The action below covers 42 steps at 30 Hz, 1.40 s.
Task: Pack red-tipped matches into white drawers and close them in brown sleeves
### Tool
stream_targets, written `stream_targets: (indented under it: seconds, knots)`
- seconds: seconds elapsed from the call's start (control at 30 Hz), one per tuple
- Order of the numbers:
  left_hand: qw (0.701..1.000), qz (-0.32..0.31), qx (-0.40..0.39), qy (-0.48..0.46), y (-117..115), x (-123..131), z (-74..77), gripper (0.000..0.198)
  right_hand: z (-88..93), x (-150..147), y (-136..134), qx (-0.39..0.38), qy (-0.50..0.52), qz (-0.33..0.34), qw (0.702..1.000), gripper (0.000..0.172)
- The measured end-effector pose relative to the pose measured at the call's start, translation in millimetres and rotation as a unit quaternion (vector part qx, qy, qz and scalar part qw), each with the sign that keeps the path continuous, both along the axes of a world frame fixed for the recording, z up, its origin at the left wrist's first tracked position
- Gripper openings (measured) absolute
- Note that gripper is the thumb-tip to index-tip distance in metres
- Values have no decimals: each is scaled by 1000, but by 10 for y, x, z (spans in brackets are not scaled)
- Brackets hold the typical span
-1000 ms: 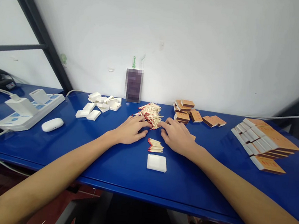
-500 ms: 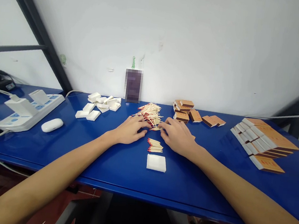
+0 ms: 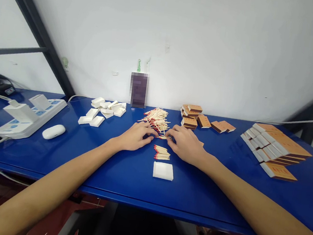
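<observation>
Between my hands, a few matches lie level, just in front of the heaped matches. My left hand is at their red-headed end, thumb and fingers apart. At the other end, my right hand has its thumb and index finger curled close round the match ends. Nearer me lies a small row of matches, red heads to the left. Below that row sits a white tray. An orange piece shows partly behind my right hand.
White trays lie at the back left, beside a white earbud case and a power strip. Orange matchbox sleeves are at the back right. Stacked matchboxes stand far right. A blurred dark panel is against the wall.
A few matches now lie apart from the front of the heap, between my fingertips. My right hand has shifted slightly toward me; my left hand has barely moved.
</observation>
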<state>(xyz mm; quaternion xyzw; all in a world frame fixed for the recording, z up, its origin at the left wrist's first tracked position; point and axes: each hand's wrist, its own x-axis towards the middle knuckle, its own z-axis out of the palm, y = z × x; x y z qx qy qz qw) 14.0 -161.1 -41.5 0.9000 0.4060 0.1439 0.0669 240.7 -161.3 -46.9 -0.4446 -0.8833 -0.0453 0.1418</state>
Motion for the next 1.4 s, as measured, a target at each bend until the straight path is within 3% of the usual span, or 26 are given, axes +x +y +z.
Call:
stream_targets:
  seconds: [0.3, 0.57, 0.93, 1.27, 1.4]
  knots:
    - [998, 13, 15, -52, 54, -18, -26, 17, 14, -24, -64, -18, 22, 40, 999, 18]
    - [996, -31, -23, -82, 50, -15, -26, 15, 8, -14, -78, -35, 50, 66, 996, 18]
    - [994, -34, -30, -97, 34, -5, -18, 19, 16, -1, -61, -59, 64, 98, 991, 19]
    - [998, -58, -13, -21, -32, -17, 43, 31, 39, 4, -101, -92, 118, 128, 980, 20]
    - [996, -81, -22, -24, -45, -17, 51, 31, 63, 24, -71, -40, 107, 58, 992, 23]
